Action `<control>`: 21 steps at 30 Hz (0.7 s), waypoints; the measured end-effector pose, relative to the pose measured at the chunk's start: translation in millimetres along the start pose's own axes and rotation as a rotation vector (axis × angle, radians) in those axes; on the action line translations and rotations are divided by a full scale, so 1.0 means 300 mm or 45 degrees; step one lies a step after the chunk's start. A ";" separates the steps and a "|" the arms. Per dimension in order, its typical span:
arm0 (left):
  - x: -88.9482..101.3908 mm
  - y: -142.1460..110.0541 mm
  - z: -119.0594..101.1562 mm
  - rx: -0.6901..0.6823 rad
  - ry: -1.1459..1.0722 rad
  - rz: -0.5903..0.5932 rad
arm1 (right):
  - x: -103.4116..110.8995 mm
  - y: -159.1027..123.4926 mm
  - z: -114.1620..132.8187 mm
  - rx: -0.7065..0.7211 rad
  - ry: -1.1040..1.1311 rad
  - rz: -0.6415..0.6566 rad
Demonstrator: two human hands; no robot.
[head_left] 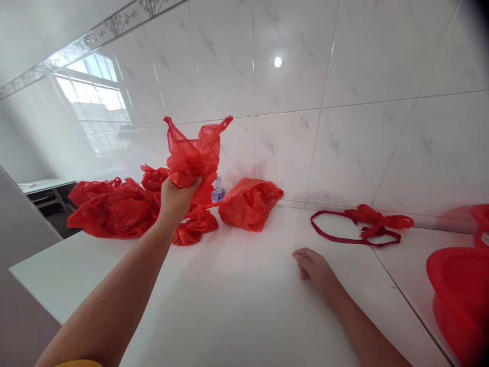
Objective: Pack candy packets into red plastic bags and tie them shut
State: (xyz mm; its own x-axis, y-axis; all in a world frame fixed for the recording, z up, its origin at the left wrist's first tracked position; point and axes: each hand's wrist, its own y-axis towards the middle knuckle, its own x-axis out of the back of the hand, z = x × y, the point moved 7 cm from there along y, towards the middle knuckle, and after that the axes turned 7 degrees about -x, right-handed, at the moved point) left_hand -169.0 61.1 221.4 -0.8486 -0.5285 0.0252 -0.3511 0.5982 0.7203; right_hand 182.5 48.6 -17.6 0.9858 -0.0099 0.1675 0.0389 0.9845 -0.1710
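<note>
My left hand [179,192] is closed round a crumpled red plastic bag [196,153] and lifts it above the table, its two handles pointing up. Under and beside that hand lie a big heap of red plastic bags [118,209] and a smaller knotted red bag [196,224]. Another red plastic bag [250,204] rests against the tiled wall. Lower and to the right, my right hand [311,267] is curled shut over the white table. A small reddish patch shows beneath its fingers; whether it is a held thing I cannot make out.
A dark red strap [332,238] with a red knotted bag [376,216] lies at the back right. Red plastic tubs [458,285] stand at the right edge. Behind the bags is a clear bottle [217,191]. The tiled wall [286,148] closes off the back of the white table [229,306].
</note>
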 end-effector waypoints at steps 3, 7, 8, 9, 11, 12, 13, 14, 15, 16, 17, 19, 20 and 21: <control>-0.133 -0.051 -0.108 -0.075 -0.355 0.117 | -0.004 0.005 0.014 0.004 0.019 0.020; -0.383 -0.212 -0.145 0.018 -0.550 0.479 | 0.000 0.022 0.021 -0.018 0.100 -0.027; -0.459 -0.269 -0.130 0.045 -0.527 0.620 | 0.013 0.028 0.019 -0.011 0.145 -0.080; -0.537 -0.332 -0.113 0.031 -0.487 0.792 | 0.031 0.033 0.016 0.009 0.194 -0.154; -0.664 -0.450 -0.051 -0.072 -0.304 0.999 | 0.081 0.039 0.010 0.076 0.263 -0.337; -0.703 -0.492 -0.011 -0.162 -0.147 0.976 | 0.107 0.039 0.006 0.109 0.262 -0.430; -0.737 -0.534 0.031 -0.256 0.030 0.963 | 0.133 0.039 0.002 0.134 0.238 -0.521; -0.760 -0.569 0.079 -0.271 0.089 0.929 | 0.157 0.037 -0.002 0.148 0.199 -0.607; -0.775 -0.601 0.124 -0.280 0.133 0.903 | 0.178 0.034 -0.005 0.152 0.151 -0.688; -0.782 -0.628 0.161 -0.331 0.244 0.880 | 0.196 0.031 -0.007 0.148 0.103 -0.765; -0.788 -0.653 0.193 -0.377 0.336 0.901 | 0.209 0.026 -0.008 0.139 0.062 -0.832; -0.793 -0.691 0.237 -0.442 0.474 0.992 | 0.224 0.015 0.000 0.141 -0.011 -0.938; -0.792 -0.703 0.248 -0.459 0.516 1.037 | 0.226 0.006 0.013 0.180 -0.055 -0.982; -0.789 -0.709 0.252 -0.470 0.541 1.068 | 0.223 -0.006 0.033 0.253 -0.102 -1.021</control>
State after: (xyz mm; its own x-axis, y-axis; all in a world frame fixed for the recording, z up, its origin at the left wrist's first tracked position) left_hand 76.7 104.4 9.8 -0.5288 -0.2370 0.8150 0.4996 0.6893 0.5246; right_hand 246.8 47.9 3.5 0.6561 -0.7171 0.2353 0.6884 0.6964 0.2028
